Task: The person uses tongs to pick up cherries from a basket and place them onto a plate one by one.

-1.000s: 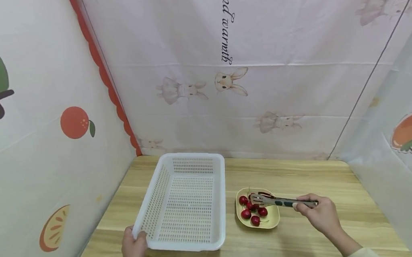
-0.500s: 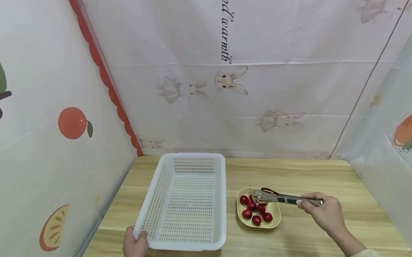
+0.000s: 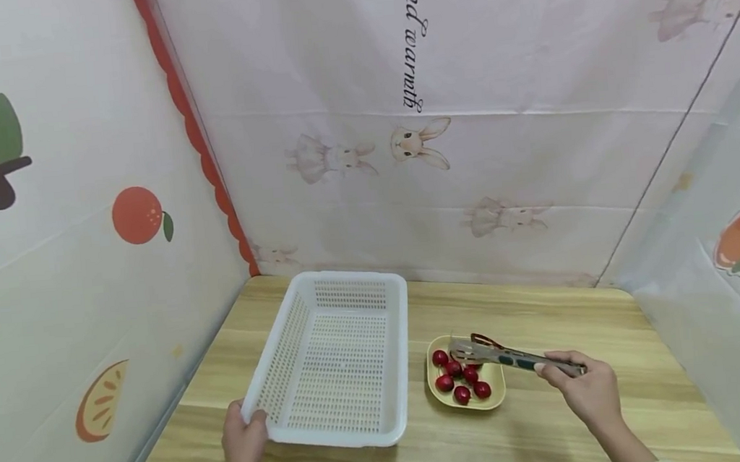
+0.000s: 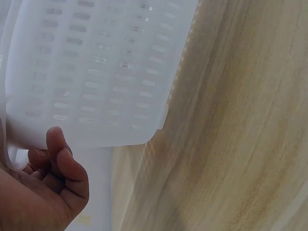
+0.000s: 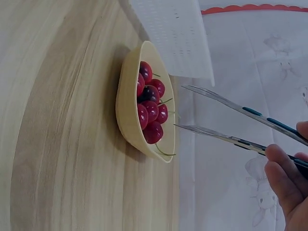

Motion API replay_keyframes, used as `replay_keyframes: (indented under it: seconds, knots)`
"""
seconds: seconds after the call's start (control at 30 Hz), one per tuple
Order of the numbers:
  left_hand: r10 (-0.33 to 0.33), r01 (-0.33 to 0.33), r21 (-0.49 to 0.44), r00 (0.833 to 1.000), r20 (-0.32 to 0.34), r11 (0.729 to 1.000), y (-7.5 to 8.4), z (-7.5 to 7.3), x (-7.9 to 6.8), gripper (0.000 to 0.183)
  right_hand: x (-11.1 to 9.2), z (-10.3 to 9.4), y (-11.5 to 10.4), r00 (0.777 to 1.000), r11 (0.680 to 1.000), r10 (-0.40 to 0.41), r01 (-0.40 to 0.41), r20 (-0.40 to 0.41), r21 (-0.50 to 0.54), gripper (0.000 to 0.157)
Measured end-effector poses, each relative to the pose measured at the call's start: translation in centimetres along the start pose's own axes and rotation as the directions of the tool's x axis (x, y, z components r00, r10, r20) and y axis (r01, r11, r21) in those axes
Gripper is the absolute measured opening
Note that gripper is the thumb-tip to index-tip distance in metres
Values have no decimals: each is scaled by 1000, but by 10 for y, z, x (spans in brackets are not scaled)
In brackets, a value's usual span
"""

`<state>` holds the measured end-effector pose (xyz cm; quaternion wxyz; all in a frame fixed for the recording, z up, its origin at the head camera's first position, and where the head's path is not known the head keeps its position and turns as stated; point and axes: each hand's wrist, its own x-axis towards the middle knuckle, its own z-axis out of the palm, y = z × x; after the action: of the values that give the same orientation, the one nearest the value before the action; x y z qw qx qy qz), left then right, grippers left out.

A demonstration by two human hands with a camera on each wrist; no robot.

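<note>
At its near left corner, the white perforated plastic basket (image 3: 338, 368) is gripped by my left hand (image 3: 245, 444); the thumb lies over the rim and the curled fingers (image 4: 72, 168) are under it. My right hand (image 3: 591, 391) holds metal tongs (image 3: 517, 357) with dark green grip patches. In the right wrist view the arms of the tongs stand apart, their tips just above the pale yellow bowl (image 5: 127, 103) with nothing between them. Several red cherries (image 5: 151, 110), some with stems, lie in the bowl; the tongs partly cover the far ones in the head view.
Basket and bowl stand side by side on a wood-grain table (image 3: 491, 446), a narrow strip of tabletop between them. A printed cloth wall (image 3: 502, 162) rises behind the table, with fruit-patterned walls (image 3: 107, 295) at the sides.
The tongs have risen slightly from the cherries and shifted a little right, and some cherries have settled differently in the bowl. My left hand keeps its grip on the basket.
</note>
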<state>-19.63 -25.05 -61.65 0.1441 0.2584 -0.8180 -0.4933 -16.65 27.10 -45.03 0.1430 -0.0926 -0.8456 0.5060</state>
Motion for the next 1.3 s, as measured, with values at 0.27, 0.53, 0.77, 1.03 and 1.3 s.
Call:
replay_keyframes:
  seconds: [0.27, 0.53, 0.77, 1.03, 1.3]
  knots:
    - [3, -2, -30, 998, 62, 1000, 12, -8, 0, 31, -4, -6, 10, 994, 998, 60, -60, -95, 2, 36]
    - [-4, 4, -8, 1000, 3, 1000, 0, 4, 3, 28, -3, -14, 25, 977, 992, 120, -126, -178, -24, 38]
    - [6, -6, -4, 1000, -29, 1000, -3, 7, 4, 26, 1, -17, 38, 961, 991, 65, -93, -270, -93, 31]
    - [8, -9, -5, 998, -57, 1000, -3, 6, 5, 26, 0, -24, 44, 956, 996, 53, -73, -288, -58, 31]
    - [0, 0, 4, 999, -40, 1000, -7, 3, 4, 28, 1, -34, 48, 935, 981, 191, -169, -300, 95, 41]
